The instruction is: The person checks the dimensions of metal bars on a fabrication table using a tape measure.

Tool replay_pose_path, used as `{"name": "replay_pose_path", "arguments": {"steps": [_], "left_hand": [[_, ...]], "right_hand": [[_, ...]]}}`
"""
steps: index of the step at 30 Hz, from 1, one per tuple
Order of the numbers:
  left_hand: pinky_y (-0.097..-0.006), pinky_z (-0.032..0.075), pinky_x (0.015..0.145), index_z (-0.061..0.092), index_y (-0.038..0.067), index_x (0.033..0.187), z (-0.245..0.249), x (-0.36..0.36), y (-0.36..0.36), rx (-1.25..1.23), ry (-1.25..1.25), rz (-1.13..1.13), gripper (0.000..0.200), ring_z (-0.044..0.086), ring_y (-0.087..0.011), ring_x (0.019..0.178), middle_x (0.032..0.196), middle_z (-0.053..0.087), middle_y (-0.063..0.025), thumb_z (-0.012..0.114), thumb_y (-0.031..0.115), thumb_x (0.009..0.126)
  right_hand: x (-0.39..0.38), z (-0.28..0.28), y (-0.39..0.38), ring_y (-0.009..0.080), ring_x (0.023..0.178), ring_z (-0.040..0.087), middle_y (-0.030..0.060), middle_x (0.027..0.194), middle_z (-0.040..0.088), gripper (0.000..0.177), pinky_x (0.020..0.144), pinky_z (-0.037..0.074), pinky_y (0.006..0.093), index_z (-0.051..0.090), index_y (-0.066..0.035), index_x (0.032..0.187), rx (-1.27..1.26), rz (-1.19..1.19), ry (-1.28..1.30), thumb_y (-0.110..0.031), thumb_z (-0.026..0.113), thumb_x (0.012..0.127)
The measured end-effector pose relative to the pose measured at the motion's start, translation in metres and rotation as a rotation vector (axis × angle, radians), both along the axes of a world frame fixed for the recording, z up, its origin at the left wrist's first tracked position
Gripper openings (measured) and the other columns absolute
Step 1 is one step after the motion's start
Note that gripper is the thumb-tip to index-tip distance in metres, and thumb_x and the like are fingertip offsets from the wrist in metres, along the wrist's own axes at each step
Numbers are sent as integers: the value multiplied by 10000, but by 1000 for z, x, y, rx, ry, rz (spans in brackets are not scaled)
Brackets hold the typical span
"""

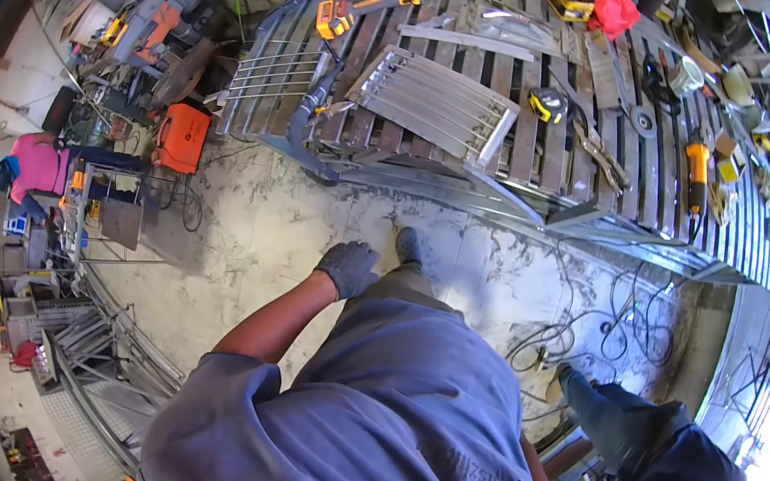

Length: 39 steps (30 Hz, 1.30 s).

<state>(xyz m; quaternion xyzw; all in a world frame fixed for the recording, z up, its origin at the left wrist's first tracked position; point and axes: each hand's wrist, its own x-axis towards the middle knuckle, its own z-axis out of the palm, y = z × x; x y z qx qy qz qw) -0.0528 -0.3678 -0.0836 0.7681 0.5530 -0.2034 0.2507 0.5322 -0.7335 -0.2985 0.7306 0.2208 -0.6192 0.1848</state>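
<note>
My left hand (348, 270), in a dark grey glove, hangs over the floor beside my leg. Its fingers are partly spread, with nothing seen in them. My right hand is out of sight; only a bit of that arm shows beside my shirt. In front of me stands a slatted metal workbench (551, 160). On it lie a metal frame with parallel rods (432, 103), a yellow and black tape measure (547, 104), an orange angle grinder (697, 175) and an orange and black power tool (334, 20).
An orange machine (182, 137) stands on the floor left of the bench. Black cables (627, 326) lie coiled at the right. A person in dark clothes (667, 463) bends down at the lower right. Another person in pink (39, 168) is at the far left.
</note>
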Motion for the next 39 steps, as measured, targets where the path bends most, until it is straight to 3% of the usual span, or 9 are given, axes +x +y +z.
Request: {"name": "replay_pose_path", "arguments": {"steps": [3,6,7,10,12,15,18,25,39], "left_hand": [[-569,584,1022,738,80,1325,-11,-2,-12,-54,35,12,468,732,-428,1209,1329,740,-220,691,434,1021],[-565,589,1016,725,77,1325,-8,3,-7,-54,-37,-58,449,729,-432,1213,1330,739,-220,688,418,1034],[-564,589,1016,717,77,1332,-3,3,-2,-28,-66,-32,448,727,-434,1212,1328,738,-218,687,414,1039],[-563,588,1020,691,75,1369,9,-4,15,46,-128,25,464,720,-438,1213,1322,734,-217,690,410,1047],[-566,586,1024,669,73,1415,7,-19,33,95,-136,41,504,716,-439,1217,1318,732,-222,700,416,1046],[-566,566,1049,600,75,1518,1,-38,71,80,-105,27,606,684,-440,1277,1397,680,-239,728,415,1033],[-562,530,1106,541,53,1595,-7,-50,118,160,-189,-3,697,642,-442,1324,1471,632,-236,748,397,1026],[-637,326,1306,442,56,1701,-7,-49,251,511,-493,-190,926,417,-444,1584,1664,480,-225,841,378,930],[-771,178,1328,380,10,1728,4,26,385,273,-184,-595,1040,360,-542,1578,1694,379,-333,776,229,792]], "right_hand": [[12,-6,22,434,1123,793,274,1195,817,471,914,632,541,827,-60,1138,0,-1,-2,-509,726,1037],[38,-60,84,440,1122,793,265,1178,822,456,926,634,552,832,-53,1014,238,820,44,-495,722,1031],[22,-35,116,444,1126,791,256,1184,824,448,935,631,560,830,-51,1057,338,690,-79,-484,716,1032],[34,-121,159,348,813,819,222,965,840,402,793,642,500,813,-25,1226,1122,857,-231,-371,706,1051],[-44,-2,236,310,813,823,220,959,839,382,781,644,460,797,16,1221,823,286,-170,-321,715,1063],[-93,14,277,310,828,828,239,968,836,393,783,648,432,780,52,1240,797,231,-143,-292,736,1055],[-134,44,292,462,1207,764,271,1272,805,500,1051,607,514,777,-31,1321,605,258,-96,-433,743,1025],[-154,28,272,443,1243,755,272,1345,782,663,1072,602,518,799,-24,1308,196,539,-39,-581,809,949],[-280,149,445,411,1176,792,253,1255,817,533,1013,623,497,756,11,1343,566,62,-203,-428,736,1040]]}}
